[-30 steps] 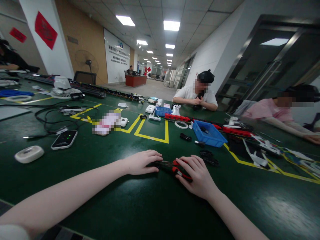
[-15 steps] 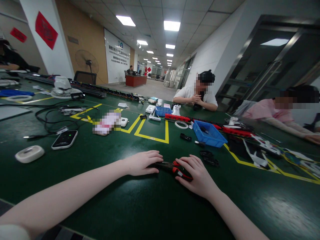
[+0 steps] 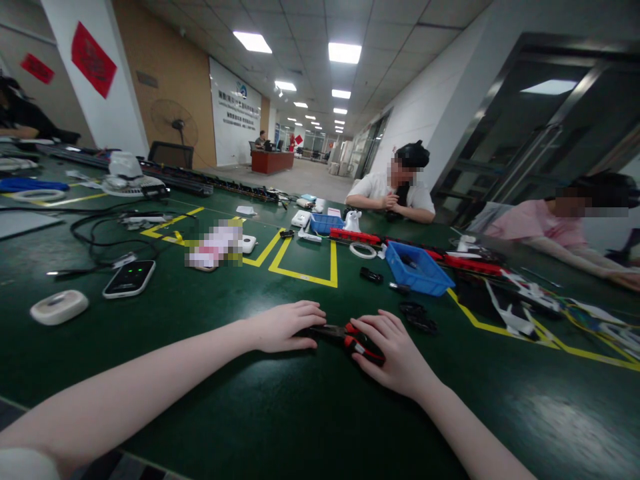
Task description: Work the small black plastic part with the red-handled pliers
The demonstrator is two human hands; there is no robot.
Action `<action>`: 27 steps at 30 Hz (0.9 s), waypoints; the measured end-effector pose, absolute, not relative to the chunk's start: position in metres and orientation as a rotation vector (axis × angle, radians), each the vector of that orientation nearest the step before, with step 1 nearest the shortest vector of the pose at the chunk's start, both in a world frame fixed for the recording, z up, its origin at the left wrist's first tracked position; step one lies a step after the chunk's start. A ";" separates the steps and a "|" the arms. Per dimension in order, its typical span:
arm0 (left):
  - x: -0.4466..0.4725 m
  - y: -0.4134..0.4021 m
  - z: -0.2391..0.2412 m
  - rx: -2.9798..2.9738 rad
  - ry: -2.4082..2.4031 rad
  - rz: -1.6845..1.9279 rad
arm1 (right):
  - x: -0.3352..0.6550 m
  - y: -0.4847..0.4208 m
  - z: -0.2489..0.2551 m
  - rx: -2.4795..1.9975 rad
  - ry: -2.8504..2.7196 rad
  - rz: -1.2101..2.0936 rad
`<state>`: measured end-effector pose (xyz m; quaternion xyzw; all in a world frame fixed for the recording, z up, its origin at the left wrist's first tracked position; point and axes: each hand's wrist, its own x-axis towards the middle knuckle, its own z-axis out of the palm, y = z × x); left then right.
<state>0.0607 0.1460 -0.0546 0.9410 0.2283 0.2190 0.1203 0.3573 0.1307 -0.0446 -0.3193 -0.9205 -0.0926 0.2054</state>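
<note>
Pliers (image 3: 349, 341) with red-and-black handles lay low over the worktop (image 3: 280, 407), between the left hand (image 3: 287, 327) and the right hand (image 3: 393, 341), their nose pointing at the left. The right hand was curled around the handles; the left hand arched over the tips, and whether it pinched anything there could not be told, since its fingers hid them. A sudden squeeze from the right might have nipped those close left fingers, and a loose hold could have let the handles twist. Just beyond the right hand, a black bundle (image 3: 419, 317) risked being knocked by an outward swing
</note>
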 end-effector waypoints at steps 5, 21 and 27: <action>0.061 0.145 -0.055 2.750 0.692 0.647 | 0.357 0.131 -0.044 -0.868 -2.569 -0.278; 0.060 0.146 -0.058 2.746 0.764 0.609 | 0.356 0.131 -0.046 -0.802 -2.517 -0.441; 0.059 0.147 -0.058 2.740 0.774 0.595 | 0.357 0.129 -0.046 -0.765 -2.513 -0.572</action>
